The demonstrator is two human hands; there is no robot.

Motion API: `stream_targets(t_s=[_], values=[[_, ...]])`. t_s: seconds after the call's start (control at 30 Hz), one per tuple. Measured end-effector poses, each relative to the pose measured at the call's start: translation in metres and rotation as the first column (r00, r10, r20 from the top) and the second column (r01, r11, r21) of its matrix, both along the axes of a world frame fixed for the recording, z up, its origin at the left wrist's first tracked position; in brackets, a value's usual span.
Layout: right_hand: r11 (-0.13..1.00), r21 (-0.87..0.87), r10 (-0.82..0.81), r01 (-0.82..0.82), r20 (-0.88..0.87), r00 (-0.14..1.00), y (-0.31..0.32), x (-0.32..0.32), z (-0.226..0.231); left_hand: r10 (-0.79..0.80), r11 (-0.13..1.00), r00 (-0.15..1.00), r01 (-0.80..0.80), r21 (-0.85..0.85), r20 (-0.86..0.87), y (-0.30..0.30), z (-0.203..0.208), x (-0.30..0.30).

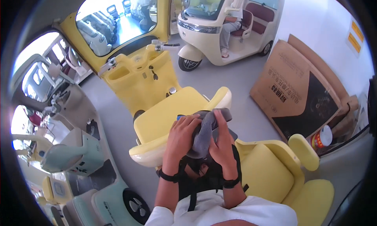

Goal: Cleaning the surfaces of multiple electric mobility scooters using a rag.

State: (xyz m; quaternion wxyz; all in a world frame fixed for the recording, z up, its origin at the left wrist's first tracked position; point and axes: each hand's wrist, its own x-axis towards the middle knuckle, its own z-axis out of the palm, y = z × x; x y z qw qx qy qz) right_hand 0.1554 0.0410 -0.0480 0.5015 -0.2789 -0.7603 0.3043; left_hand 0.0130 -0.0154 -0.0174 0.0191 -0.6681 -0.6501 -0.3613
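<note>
Your L hand [181, 133] and R hand [223, 142] both grip a soft dark-grey fabric cloth [202, 138], bunched up btwn them mid-view in front of you. L fingers lie over its left side, R thumb + fingers hold its right side; the lower end shows btwn the hands. You've a black band [169, 177] on each wrist. Just beyond: padded yellow front seat [171, 112], then moulded yellow dash panel [131, 82] w/ small dark keys [154, 74] hanging. To your R, padded yellow rear seat [269, 167]; farther R, big flat brown cardboard box [292, 78] w/ black patch, propped by the wall, round red-and-yellow can [321, 137] near its lower corner. Up top, cream three-wheeled vehicle [208, 39] w/ seated person [231, 27]. On your L, pale-green vehicle [114, 206] w/ black wheel [136, 206]
</note>
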Motion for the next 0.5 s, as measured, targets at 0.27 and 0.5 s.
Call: stream_targets(t_s=[0.27, 0.5], values=[[0.951, 0.139, 0.234, -0.276, 0.257, 0.937, -0.015, -0.019, -0.006, 0.051, 0.998, 0.994, -0.053, 0.027, 0.094, -0.078, -0.003, -0.034], [0.865, 0.155, 0.418, -0.477, 0.302, 0.857, -0.056, -0.049, -0.001, 0.350, 0.925, 0.908, -0.373, 0.067, 0.229, -0.146, -0.012, -0.056]])
